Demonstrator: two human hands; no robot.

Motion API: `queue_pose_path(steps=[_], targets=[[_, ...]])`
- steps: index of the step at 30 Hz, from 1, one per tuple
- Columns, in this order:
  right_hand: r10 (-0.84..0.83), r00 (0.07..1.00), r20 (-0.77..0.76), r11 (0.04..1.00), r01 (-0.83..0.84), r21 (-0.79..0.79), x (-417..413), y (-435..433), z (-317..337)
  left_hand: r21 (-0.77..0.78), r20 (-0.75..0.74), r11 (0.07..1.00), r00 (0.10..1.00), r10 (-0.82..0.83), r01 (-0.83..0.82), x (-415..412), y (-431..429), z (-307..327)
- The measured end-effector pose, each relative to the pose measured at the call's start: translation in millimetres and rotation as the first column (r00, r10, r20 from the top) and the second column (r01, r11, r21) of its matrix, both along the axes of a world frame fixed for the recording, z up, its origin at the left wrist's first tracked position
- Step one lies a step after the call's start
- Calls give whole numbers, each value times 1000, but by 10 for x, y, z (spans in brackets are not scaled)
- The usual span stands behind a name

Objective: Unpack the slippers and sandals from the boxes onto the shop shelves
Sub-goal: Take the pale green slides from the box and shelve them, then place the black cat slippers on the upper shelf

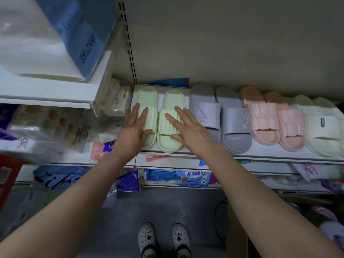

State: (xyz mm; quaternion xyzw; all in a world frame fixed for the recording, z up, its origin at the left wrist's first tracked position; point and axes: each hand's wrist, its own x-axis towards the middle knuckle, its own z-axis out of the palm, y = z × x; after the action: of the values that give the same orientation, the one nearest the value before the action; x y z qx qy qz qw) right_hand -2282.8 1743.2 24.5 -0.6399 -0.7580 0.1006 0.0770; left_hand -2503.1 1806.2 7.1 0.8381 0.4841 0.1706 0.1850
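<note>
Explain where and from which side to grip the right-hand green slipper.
Best grip the right green slipper by its ribbed strap, thumb under the open toe, coming from the front: its toe faces outward, and a grey slipper crowds its right side.

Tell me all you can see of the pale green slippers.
The pale green slippers are a matched pair of slides, looking like soft moulded foam, with ribbed straps and open toes. They lie flat, side by side, toes towards the person, at the left end of the white shelf, beside the grey slippers. The left hand rests flat on one strap, the right hand on the other.
</note>
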Motion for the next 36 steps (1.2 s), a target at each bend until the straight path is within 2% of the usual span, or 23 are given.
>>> queue_pose_path(steps=[8,12,17,21,28,33,36], targets=[[-28,998,62,1000,27,16,40,-293,169,87,-48,990,993,-106,110,23,-210,197],[-73,991,115,997,70,28,190,-867,296,111,-18,972,978,-207,207,120,-634,374],[-215,970,110,977,214,23,460,-1937,229,135,8,945,953,-301,298,393,-1343,396],[-309,945,109,950,311,-1,809,-2996,-24,55,9,924,925,-379,378,806,-2018,195],[-421,902,95,892,431,-137,1735,-4663,-492,-91,37,918,922,-385,387,1692,-3406,-285],[-557,826,84,799,561,-217,2436,-5297,-718,-229,10,887,912,-410,401,2402,-4186,-531],[-545,838,28,812,536,-230,2627,-5299,-793,-350,-72,866,911,-406,358,2689,-4414,-691]])
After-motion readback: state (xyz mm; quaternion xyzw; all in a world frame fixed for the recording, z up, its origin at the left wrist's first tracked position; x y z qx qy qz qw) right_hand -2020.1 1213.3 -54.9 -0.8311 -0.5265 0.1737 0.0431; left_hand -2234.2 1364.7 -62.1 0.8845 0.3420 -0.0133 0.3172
